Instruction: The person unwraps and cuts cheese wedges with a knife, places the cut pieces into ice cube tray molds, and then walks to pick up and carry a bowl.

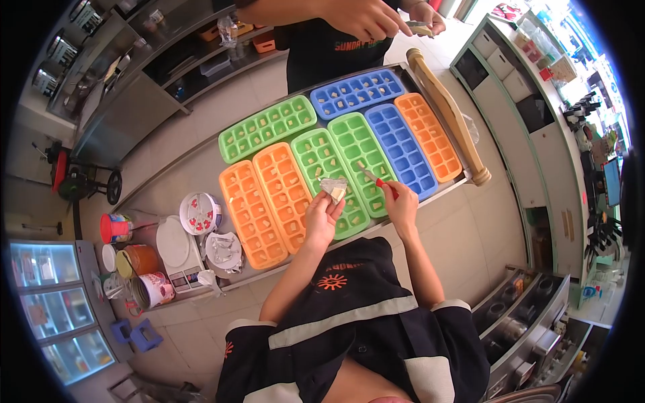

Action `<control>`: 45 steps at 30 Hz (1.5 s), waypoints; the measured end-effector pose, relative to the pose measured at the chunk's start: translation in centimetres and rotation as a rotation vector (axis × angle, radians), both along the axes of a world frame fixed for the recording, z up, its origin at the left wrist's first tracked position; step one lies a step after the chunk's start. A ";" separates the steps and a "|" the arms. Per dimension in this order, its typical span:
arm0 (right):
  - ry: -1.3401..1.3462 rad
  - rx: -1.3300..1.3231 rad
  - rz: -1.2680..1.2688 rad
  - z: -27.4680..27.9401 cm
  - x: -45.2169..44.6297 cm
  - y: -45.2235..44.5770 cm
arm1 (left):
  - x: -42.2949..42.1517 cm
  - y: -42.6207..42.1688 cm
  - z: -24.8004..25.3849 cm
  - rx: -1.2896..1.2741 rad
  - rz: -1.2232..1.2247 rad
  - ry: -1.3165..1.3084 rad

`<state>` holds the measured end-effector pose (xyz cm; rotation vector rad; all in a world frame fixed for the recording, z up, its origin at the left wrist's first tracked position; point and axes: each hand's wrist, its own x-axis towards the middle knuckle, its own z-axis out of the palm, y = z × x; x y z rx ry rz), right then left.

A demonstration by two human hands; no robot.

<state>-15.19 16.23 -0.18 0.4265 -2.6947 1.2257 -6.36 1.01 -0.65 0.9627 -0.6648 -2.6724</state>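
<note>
My left hand (325, 213) holds a pale block in opened foil (334, 190) above a green ice tray (321, 153). In my right hand (401, 203) is a small knife with a red handle (377, 181), its blade pointing up and left over the neighbouring green tray (356, 138); a small pale piece is by the blade. Small pale cubes sit in many cells of the two orange trays at left (250, 215) (281, 195), the far green tray (267, 127) and the far blue tray (356, 94). The near blue tray (401, 151) stands beside the right orange tray (428, 138).
Across the table a person in a dark apron holds a small item in their hands (422, 27). A white scale (176, 248), a bowl of foil scraps (224, 251), a patterned tub (200, 213) and several cans stand at left. A wooden rail (449, 114) borders the right end.
</note>
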 end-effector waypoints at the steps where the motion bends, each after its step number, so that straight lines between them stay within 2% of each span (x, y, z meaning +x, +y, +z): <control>1: -0.035 0.026 -0.033 -0.3 -0.3 0.2 | 0.1 0.0 -0.1 0.003 0.006 0.005; 4: -0.154 -0.004 -0.124 0.3 -0.8 0.5 | 0.2 -0.2 -0.3 0.004 0.013 0.017; 6: -0.118 -0.003 -0.117 0.5 -0.8 0.6 | 0.4 -0.3 -0.4 -0.001 0.019 0.024; 8: 0.106 -0.041 -0.059 0.9 -0.7 0.8 | 0.4 -0.3 -0.5 -0.019 0.008 0.030; 12: 0.134 -0.093 0.116 4.2 1.6 0.6 | 0.4 -0.2 -0.5 -0.015 0.018 0.028; 14: 0.389 -0.044 0.293 4.5 2.4 0.6 | 0.3 -0.2 -0.4 -0.017 0.006 0.035; 15: 0.400 -0.032 0.316 4.6 2.8 0.6 | 0.2 -0.2 -0.4 -0.016 0.002 0.035; 29: 0.404 0.049 0.338 4.4 3.5 1.0 | 0.3 0.0 -0.2 -0.047 -0.034 0.047; 32: 0.452 0.110 0.362 4.0 3.6 1.1 | 0.4 0.0 -0.3 -0.053 -0.016 0.039; 34: 0.603 0.213 0.408 3.9 3.6 1.2 | 0.4 0.0 -0.2 -0.051 -0.016 0.040; 37: 0.642 0.124 0.353 3.3 3.4 1.0 | 0.2 0.0 0.4 -0.035 -0.008 0.045; 42: 0.534 -0.066 0.241 2.4 2.5 0.5 | -0.2 -0.2 0.4 -0.019 -0.026 0.029; 44: 0.242 -0.191 0.103 2.3 2.3 0.6 | -0.3 -0.1 0.3 -0.044 -0.040 0.006; 45: 0.163 -0.172 0.059 2.7 1.9 0.7 | -0.3 0.0 0.3 -0.044 -0.044 0.007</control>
